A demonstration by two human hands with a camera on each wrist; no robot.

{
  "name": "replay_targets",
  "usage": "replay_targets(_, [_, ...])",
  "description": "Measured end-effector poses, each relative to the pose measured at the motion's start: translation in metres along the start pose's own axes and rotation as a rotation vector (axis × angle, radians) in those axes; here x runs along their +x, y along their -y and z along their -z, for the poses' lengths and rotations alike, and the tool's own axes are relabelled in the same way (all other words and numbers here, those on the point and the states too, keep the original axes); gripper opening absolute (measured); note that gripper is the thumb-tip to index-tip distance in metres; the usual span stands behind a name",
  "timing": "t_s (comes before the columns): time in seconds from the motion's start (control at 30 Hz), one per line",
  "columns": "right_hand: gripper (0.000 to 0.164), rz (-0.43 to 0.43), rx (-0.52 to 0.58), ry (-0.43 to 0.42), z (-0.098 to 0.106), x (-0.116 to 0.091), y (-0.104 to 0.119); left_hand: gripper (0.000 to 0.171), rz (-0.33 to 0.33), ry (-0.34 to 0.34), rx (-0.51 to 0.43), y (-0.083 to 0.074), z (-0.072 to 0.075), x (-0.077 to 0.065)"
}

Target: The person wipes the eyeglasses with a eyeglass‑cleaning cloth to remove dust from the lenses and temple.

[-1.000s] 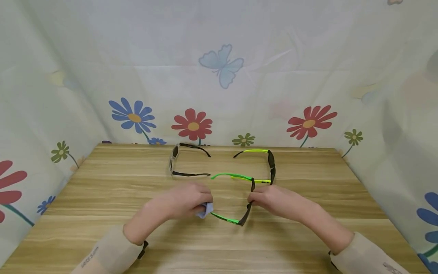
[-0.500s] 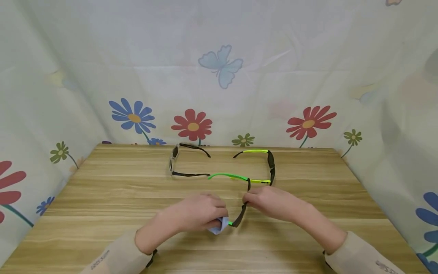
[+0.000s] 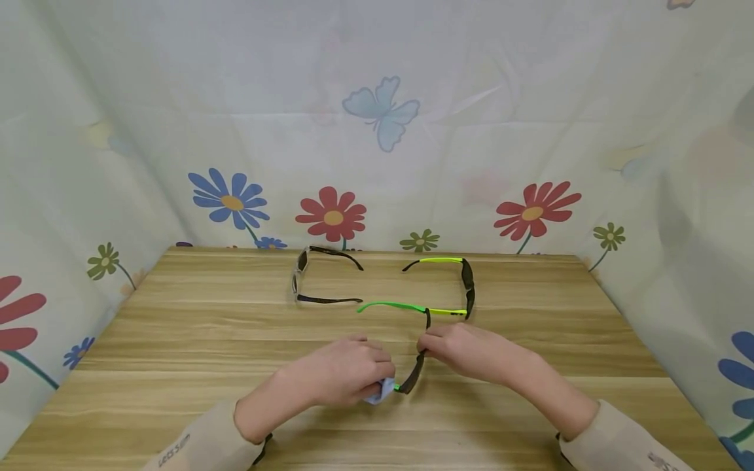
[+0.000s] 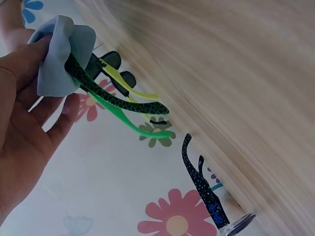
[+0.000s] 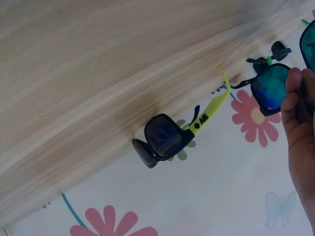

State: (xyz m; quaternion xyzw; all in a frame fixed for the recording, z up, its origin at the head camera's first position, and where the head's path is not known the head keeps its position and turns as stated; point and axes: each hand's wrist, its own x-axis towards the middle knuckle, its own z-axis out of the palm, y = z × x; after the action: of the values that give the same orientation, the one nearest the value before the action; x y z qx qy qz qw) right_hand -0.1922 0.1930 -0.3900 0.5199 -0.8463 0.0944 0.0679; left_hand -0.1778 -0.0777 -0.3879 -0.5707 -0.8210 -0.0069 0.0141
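Observation:
My right hand [image 3: 468,348] pinches the front of the green-armed sunglasses [image 3: 391,305] near the bridge, holding them just above the table. Their lenses look mirrored blue-green in the right wrist view. A pale blue cloth [image 4: 58,61] is gripped in my left hand [image 3: 347,371], folded round the near arm of these sunglasses close to the hinge. In the left wrist view that arm [image 4: 118,102] shows a dark scaly pattern. Part of it is hidden by the cloth and the left fingers.
Sunglasses with yellow arms [image 3: 468,275] lie unfolded at the back right, just behind the held pair. Clear-framed sunglasses with dark arms [image 3: 326,300] lie unfolded at the back left. Behind the wooden table [image 3: 194,314] hangs a flower-printed curtain [image 3: 271,131].
My left hand has moved right and slightly nearer with the cloth, along the near arm towards the hinge. The held sunglasses have shifted a little left. The other two pairs have not moved.

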Motion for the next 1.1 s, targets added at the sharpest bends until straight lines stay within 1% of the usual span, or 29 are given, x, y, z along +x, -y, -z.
replay_targets(0.17, [0.007, 0.011, -0.013, -0.017, 0.001, -0.003, 0.000, 0.008, 0.019, -0.011, 0.019, 0.000, -0.002, -0.004])
replay_targets(0.3, [0.008, 0.021, 0.025, -0.028, 0.002, -0.005, -0.003, 0.009, 0.041, -0.011, 0.069, 0.001, -0.004, -0.008])
replay_targets(0.43, [0.010, 0.033, 0.042, -0.027, 0.002, -0.007, -0.005, 0.012, 0.056, 0.006, 0.090, 0.005, -0.006, -0.013])
replay_targets(0.57, [0.012, 0.041, 0.054, -0.029, 0.003, -0.009, -0.007, 0.012, 0.078, 0.032, 0.067, 0.012, -0.006, -0.020])
replay_targets(0.7, [0.017, 0.059, 0.053, -0.048, 0.004, -0.011, -0.009, 0.012, 0.106, 0.031, 0.030, 0.021, -0.006, -0.027])
replay_targets(0.77, [0.018, 0.064, 0.054, -0.056, 0.004, -0.013, -0.011, 0.014, 0.120, 0.025, 0.049, 0.025, -0.008, -0.030])
replay_targets(0.93, [0.015, 0.039, 0.065, -0.040, 0.008, -0.018, -0.012, 0.023, 0.153, 0.025, 0.150, 0.035, -0.013, -0.040])
replay_targets(1.03, [0.015, 0.032, 0.069, -0.040, 0.009, -0.021, -0.011, 0.017, 0.183, 0.010, 0.135, 0.041, -0.014, -0.047])
replay_targets(1.1, [0.016, 0.037, 0.065, -0.044, 0.009, -0.021, -0.011, 0.017, 0.199, -0.016, 0.111, 0.045, -0.011, -0.050])
